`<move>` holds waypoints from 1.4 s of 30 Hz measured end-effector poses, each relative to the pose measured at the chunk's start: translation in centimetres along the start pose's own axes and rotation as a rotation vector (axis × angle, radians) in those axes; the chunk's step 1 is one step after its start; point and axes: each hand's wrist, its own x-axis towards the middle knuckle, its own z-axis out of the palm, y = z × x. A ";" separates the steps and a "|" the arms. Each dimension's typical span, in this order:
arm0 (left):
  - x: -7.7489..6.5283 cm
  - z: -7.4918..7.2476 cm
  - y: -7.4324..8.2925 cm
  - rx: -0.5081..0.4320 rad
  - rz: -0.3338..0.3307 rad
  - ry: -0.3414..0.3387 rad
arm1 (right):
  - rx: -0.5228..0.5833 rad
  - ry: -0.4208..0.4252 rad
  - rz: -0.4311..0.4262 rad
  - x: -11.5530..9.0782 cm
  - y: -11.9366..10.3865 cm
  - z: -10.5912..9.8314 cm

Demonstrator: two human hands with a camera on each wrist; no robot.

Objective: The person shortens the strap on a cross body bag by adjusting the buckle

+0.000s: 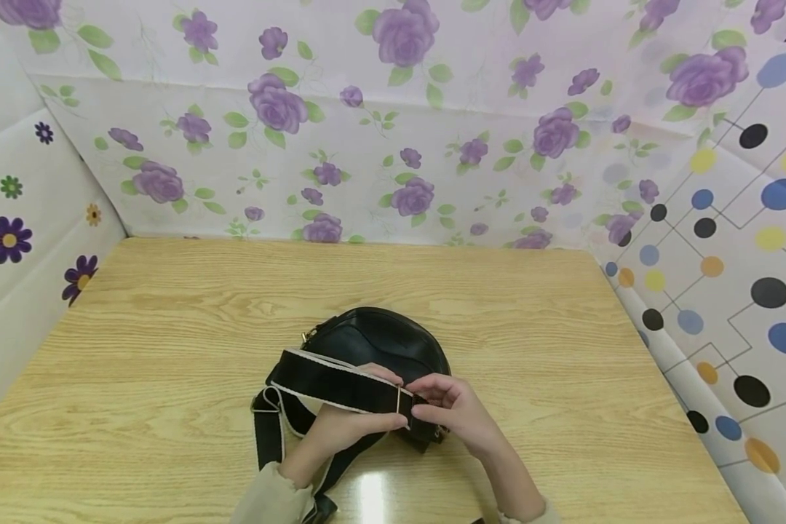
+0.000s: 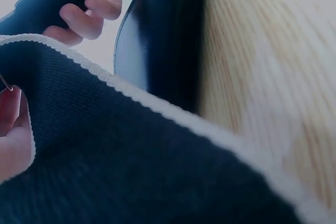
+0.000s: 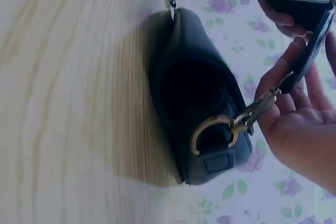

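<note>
A black handbag (image 1: 380, 336) lies on the table, its wide black strap (image 1: 337, 382) with white edges raised in front of it. My left hand (image 1: 347, 428) grips the strap beside a thin gold slider buckle (image 1: 398, 400), thumb on the near face. Close by on the right, my right hand (image 1: 458, 413) holds the strap's black leather end piece (image 2: 58, 1) between thumb and fingers. In the right wrist view, a gold snap hook (image 3: 257, 109) joins that end to a gold ring (image 3: 197, 136) on the bag. Strap partly hides my left fingers.
A loose strap loop with another buckle (image 1: 265, 405) lies left of the bag, trailing toward the near edge. The wooden table (image 1: 170, 327) is bounded by a flowered back sheet (image 1: 367, 167), a left sheet (image 1: 33, 196) and a dotted right sheet (image 1: 727, 291).
</note>
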 end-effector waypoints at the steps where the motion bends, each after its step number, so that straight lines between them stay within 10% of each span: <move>1: 0.0 0.0 0.0 0.006 -0.005 0.003 | -0.004 -0.020 -0.013 -0.1 0.0 -0.1; 10: 0.0 0.0 -0.2 0.046 -0.023 0.033 | 0.007 -0.194 -0.092 -0.2 -0.2 -0.2; 42: -0.1 -0.1 -0.5 0.050 -0.054 -0.007 | -0.002 -0.073 -0.121 -0.2 -0.1 1.1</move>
